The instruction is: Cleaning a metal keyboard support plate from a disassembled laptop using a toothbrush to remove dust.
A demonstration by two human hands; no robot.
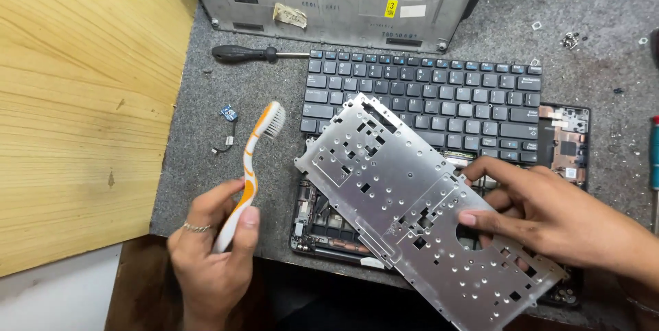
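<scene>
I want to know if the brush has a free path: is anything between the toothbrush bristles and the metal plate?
Nothing visible. The left hand holds the toothbrush upright beside the metal plate, with only bare grey mat between them. The right hand grips the plate's far side.

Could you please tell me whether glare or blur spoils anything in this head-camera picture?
Head view: light is even and soft; the metal plate shows a mild sheen but no blown-out glare; the toothbrush and keyboard are sharp; the hands cast only faint shadows; frame edges bend slightly.
</scene>
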